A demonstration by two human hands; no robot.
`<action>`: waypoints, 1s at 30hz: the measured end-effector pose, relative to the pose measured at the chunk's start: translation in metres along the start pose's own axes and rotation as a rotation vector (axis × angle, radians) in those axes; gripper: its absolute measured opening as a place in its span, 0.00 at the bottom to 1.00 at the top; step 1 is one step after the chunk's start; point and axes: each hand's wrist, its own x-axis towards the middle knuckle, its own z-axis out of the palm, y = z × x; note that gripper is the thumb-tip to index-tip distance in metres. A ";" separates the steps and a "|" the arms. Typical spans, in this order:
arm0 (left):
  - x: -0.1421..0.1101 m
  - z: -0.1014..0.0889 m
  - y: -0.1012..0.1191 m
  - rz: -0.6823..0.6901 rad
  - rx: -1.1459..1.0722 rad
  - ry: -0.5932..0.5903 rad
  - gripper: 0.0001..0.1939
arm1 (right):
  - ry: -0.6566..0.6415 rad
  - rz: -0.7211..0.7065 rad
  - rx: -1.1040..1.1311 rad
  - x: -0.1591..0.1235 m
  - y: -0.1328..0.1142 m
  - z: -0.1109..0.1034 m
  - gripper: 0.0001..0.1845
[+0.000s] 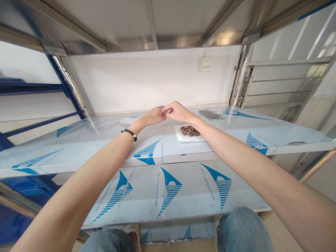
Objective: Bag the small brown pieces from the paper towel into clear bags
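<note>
My left hand (155,116), with a beaded bracelet (129,134) at the wrist, meets my right hand (177,110) above the upper shelf. Both hands have their fingers pinched together at the same spot. Whatever lies between the fingertips is too small to make out. Nearer to me, by my right forearm, a heap of small dark brown pieces (189,131) rests on a white sheet or flat tray (183,138). My right forearm hides part of its right side.
The metal shelf (168,150) wears blue-printed protective film, and a lower shelf (194,189) sits beneath it. A grey flat device (208,114), perhaps a phone, lies at the back right. Overhead hangs a metal panel (126,24). Upright posts (238,77) flank the white wall (147,80).
</note>
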 end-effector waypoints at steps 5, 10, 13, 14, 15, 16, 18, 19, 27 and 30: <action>-0.006 -0.001 0.015 0.055 0.016 -0.008 0.15 | -0.200 0.098 -0.111 -0.004 -0.014 0.004 0.09; -0.009 0.001 0.028 -0.017 0.019 -0.046 0.11 | -0.286 0.271 -0.228 -0.008 -0.024 0.009 0.11; -0.007 0.001 0.024 -0.012 -0.026 -0.024 0.10 | -0.290 0.189 -0.157 -0.004 -0.024 0.002 0.10; -0.006 0.000 0.019 -0.008 -0.025 -0.016 0.09 | -0.275 0.155 -0.109 -0.002 -0.023 -0.003 0.08; -0.005 -0.001 0.013 -0.009 -0.015 -0.009 0.08 | -0.247 0.129 -0.061 -0.001 -0.021 -0.010 0.07; -0.004 -0.002 0.005 -0.021 0.006 0.002 0.07 | -0.203 0.114 -0.023 0.000 -0.019 -0.017 0.05; -0.002 -0.006 -0.012 -0.067 0.072 0.034 0.04 | -0.094 0.126 0.007 -0.001 -0.014 -0.035 0.07; -0.002 -0.007 -0.019 -0.081 0.101 0.043 0.04 | -0.063 0.157 -0.004 -0.003 -0.012 -0.044 0.08; -0.008 -0.005 -0.013 -0.090 0.045 -0.063 0.03 | -0.528 0.724 -0.224 -0.026 -0.013 -0.084 0.13; -0.009 -0.001 0.000 -0.087 -0.007 -0.068 0.03 | -0.551 0.750 -0.272 -0.025 -0.017 -0.081 0.16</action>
